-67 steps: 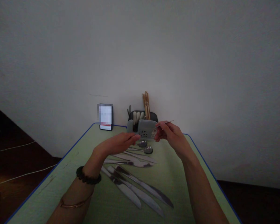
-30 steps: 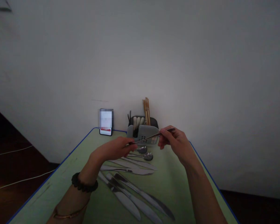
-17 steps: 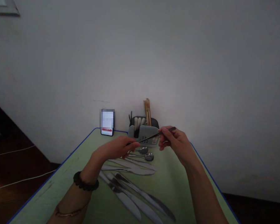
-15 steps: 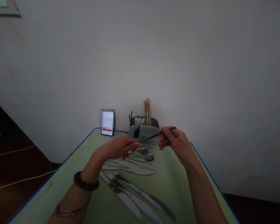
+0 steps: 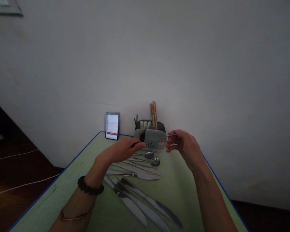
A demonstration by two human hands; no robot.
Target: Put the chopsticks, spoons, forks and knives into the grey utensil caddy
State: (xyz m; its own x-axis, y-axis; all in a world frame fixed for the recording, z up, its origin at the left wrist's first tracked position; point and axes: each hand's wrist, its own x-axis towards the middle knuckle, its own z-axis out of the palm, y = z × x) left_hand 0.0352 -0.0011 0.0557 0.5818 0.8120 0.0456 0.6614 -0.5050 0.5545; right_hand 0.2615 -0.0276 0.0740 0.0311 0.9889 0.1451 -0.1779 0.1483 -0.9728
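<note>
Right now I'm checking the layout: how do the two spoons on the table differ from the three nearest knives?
The spoons end in rounded bowls; the knives have long, flat blades. The spoons lie nearly crosswise; the knives slant diagonally. The spoons lie closer to the grey holder, the knives nearer the camera. Both look silvery and rest on the green table.

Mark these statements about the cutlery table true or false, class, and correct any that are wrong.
1. Wooden chopsticks stand in the grey cutlery holder. True.
2. The smartphone lies face down. False: the smartphone stands upright, screen lit.
3. The right hand holds a thin metal utensil. True.
4. The dark beaded bracelet is on the right wrist. False: the beaded bracelet is on the left wrist.
5. Two spoons lie nearer the holder than the table knives do. True.
</note>
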